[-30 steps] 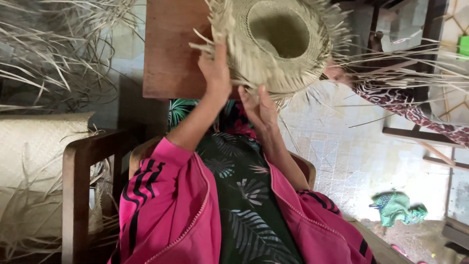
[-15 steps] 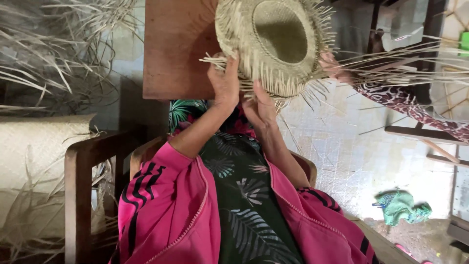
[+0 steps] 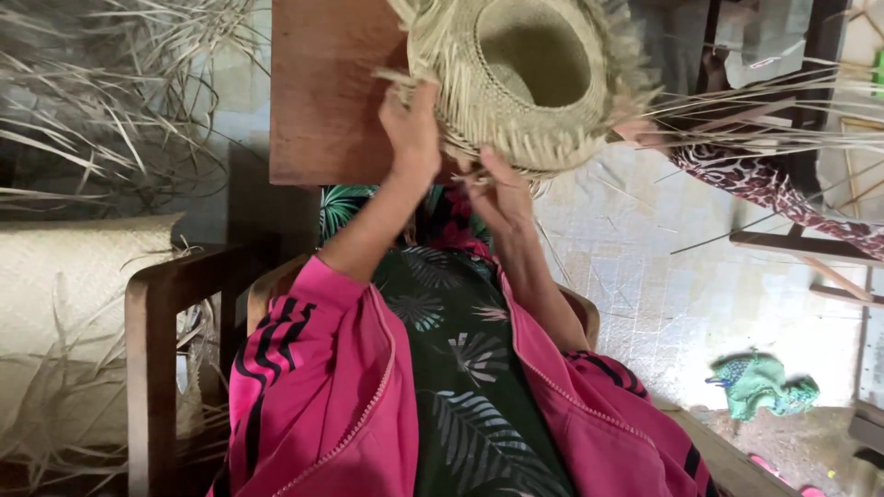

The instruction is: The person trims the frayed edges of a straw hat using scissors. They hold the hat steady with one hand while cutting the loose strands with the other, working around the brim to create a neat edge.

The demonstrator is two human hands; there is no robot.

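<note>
A half-woven straw hat (image 3: 534, 83), crown hollow facing me, rests on a brown wooden board (image 3: 322, 92) on my lap. Loose straw ends stick out all round its brim. My left hand (image 3: 410, 129) grips the brim's left edge with fingers closed over the strands. My right hand (image 3: 497, 189) holds the brim's lower edge from below. Both arms wear pink sleeves with black stripes.
Another person's patterned sleeve (image 3: 773, 189) and hand (image 3: 640, 133) reach in from the right among long straws. A wooden chair arm (image 3: 157, 322) stands at my left beside a woven mat (image 3: 64, 276). Dry straw (image 3: 101, 101) is piled at upper left. A green cloth (image 3: 760, 382) lies on the tiled floor.
The hat has turned on the board under my hands and its crown opening now sits further right. My left hand has shifted along the brim; my right hand stays at the lower edge.
</note>
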